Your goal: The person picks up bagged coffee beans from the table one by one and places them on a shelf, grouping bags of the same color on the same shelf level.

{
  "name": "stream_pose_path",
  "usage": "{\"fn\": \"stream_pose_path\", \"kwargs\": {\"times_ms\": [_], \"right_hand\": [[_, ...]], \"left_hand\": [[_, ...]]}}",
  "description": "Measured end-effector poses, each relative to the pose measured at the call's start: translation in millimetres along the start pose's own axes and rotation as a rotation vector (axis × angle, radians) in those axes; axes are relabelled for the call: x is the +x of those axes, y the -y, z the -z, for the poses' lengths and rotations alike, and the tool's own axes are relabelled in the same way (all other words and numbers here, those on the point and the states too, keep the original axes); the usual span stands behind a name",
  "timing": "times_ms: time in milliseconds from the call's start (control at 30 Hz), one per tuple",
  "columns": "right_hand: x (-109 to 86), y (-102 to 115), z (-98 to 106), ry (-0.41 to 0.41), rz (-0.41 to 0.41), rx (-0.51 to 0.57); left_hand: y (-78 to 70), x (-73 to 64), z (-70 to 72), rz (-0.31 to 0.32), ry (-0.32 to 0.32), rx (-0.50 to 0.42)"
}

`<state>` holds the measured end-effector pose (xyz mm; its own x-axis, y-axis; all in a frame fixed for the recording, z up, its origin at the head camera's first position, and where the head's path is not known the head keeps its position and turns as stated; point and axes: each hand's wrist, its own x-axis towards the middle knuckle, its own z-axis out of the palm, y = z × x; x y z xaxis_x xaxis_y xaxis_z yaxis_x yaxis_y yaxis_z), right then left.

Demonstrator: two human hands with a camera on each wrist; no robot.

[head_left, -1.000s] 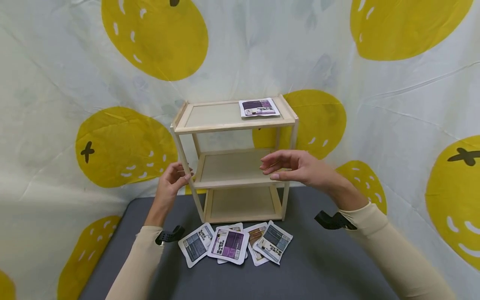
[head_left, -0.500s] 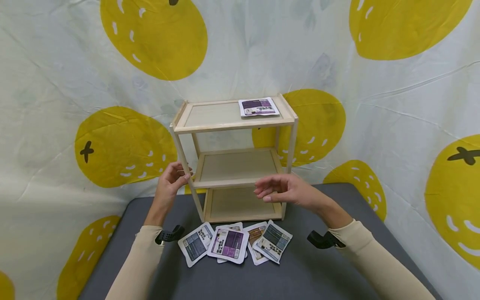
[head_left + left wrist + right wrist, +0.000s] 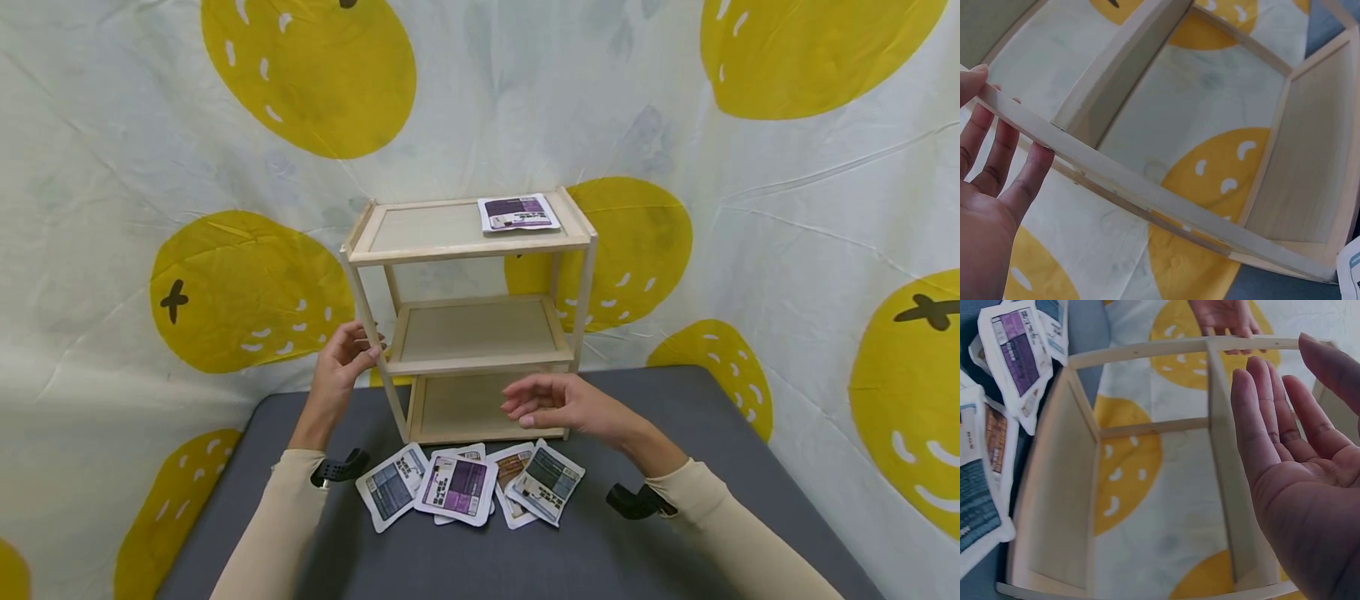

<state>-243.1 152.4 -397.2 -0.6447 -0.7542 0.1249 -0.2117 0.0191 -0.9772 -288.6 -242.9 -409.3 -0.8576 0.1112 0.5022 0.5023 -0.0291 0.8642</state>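
Observation:
A three-tier wooden shelf point(image 3: 457, 367) stands on the dark table. My left hand point(image 3: 341, 367) pinches its left front post; in the left wrist view, the thumb lies on one side of the post point(image 3: 1147, 178) and the fingers on the other. My right hand point(image 3: 566, 408) hovers in front of the bottom tier, palm toward the shelf, fingers relaxed and holding nothing. On the top tier, toward the right, lies a purple-and-white flat packet point(image 3: 519, 213). Below my right hand lie a teal-and-white packet point(image 3: 546, 483) and a brown one point(image 3: 512, 467), partly covered.
Further left on the grey tabletop point(image 3: 615, 558), a purple packet point(image 3: 456, 490) overlaps another that is mostly hidden. A blue-grey packet point(image 3: 392, 487) lies beside them. Behind the shelf hangs a pale cloth point(image 3: 480, 100) with large yellow fruit prints.
My right hand has come down from in front of the middle tier to the bottom tier, shifting slightly left. The left hand, the shelf and the packets look the same.

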Motion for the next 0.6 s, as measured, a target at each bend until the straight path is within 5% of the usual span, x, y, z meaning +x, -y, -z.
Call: {"fn": "stream_pose_path", "kwargs": {"times_ms": [600], "right_hand": [[13.3,-54,-20,0.005,-0.061,0.033]], "left_hand": [[-2.3,1.2,-0.2,-0.011,0.009,0.003]]}}
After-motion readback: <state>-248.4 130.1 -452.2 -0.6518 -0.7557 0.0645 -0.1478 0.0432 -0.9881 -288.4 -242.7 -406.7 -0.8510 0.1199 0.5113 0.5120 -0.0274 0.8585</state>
